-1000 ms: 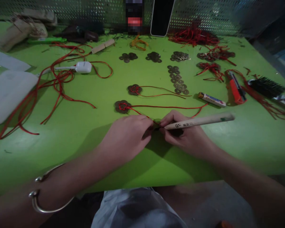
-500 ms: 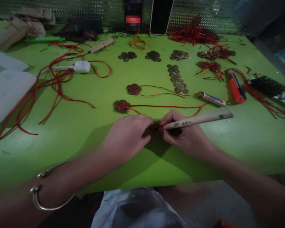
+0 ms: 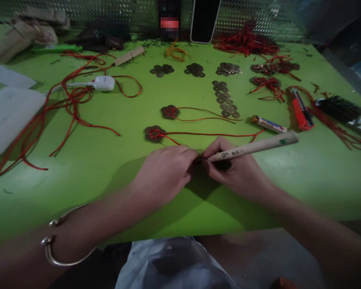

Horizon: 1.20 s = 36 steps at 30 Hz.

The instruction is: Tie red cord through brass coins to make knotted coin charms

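My left hand (image 3: 165, 172) is closed at the middle front of the green table, its fingertips pinching something small and dark that I cannot make out. Fingertip to fingertip with it, my right hand (image 3: 234, 168) grips a pale wooden stick (image 3: 258, 147) with dark writing, its far end slanting up to the right. A red cord (image 3: 210, 134) runs from a flower-shaped cluster of coins (image 3: 155, 134) just beyond my left hand, out to the right and back towards my right hand. Behind lies a second coin cluster (image 3: 170, 112) with thinner red cord.
Loose coins (image 3: 224, 98) lie in piles and a column farther back. Red cords (image 3: 75, 94) tangle round a white adapter (image 3: 104, 83) at left. To the right are a marker-like tube (image 3: 269, 124), a red cutter (image 3: 302, 112) and a black brush (image 3: 339, 108). A phone (image 3: 205, 20) stands behind.
The fingers of my left hand have shifted slightly right, closer to my right hand. The wooden stick's far end has risen a little.
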### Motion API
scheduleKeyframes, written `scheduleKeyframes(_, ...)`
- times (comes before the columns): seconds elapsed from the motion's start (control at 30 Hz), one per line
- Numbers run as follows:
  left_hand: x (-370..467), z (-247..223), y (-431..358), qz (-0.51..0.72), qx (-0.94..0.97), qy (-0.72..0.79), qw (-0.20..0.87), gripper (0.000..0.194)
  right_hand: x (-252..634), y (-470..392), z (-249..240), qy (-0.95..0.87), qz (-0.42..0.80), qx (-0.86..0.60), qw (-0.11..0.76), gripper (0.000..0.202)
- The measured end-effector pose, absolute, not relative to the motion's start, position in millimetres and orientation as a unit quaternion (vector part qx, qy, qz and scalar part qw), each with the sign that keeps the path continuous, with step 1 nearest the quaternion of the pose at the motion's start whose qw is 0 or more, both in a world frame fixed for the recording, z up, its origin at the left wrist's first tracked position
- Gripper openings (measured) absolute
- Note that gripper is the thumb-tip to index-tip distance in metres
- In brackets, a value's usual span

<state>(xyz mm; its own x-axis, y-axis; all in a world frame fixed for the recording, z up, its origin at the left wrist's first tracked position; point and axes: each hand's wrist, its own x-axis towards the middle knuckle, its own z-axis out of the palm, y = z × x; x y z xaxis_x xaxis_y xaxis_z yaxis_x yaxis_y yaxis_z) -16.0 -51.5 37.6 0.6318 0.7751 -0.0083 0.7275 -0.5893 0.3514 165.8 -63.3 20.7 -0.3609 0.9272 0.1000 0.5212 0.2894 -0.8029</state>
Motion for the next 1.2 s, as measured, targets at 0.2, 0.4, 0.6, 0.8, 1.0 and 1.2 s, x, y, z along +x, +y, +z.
scheduleKeyframes(0.2, -15.9, 35.1, -49.6, 0.076, 0.888, 0.413, 0.186, 0.013, 164.1, -59.3, 23.7, -0.748, 0.351, -0.491, 0.277, 0.011)
scheduleKeyframes(0.4, -16.8, 35.0, -48.4, 0.08, 0.886, 0.408, 0.203, 0.013, 163.8, -55.5, 27.6, -0.763, 0.342, -0.487, 0.253, 0.012)
scheduleKeyframes(0.6, -19.1, 32.8, -47.6, 0.094, 0.88, 0.416, 0.209, 0.016, 169.3, -59.6, 23.5, -0.745, 0.351, -0.489, 0.289, 0.009)
scheduleKeyframes(0.8, -18.8, 35.0, -47.5, 0.085, 0.88, 0.425, 0.193, 0.013, 168.8, -62.5, 19.6, -0.746, 0.352, -0.477, 0.303, 0.008)
scheduleKeyframes(1.0, -18.9, 36.4, -49.4, 0.086, 0.881, 0.428, 0.183, 0.009, 166.6, -62.4, 17.7, -0.75, 0.351, -0.477, 0.295, 0.008)
scheduleKeyframes(1.2, -21.4, 34.0, -48.7, 0.122, 0.887, 0.412, 0.17, 0.012, 167.2, -61.9, 18.0, -0.745, 0.35, -0.484, 0.296, 0.009)
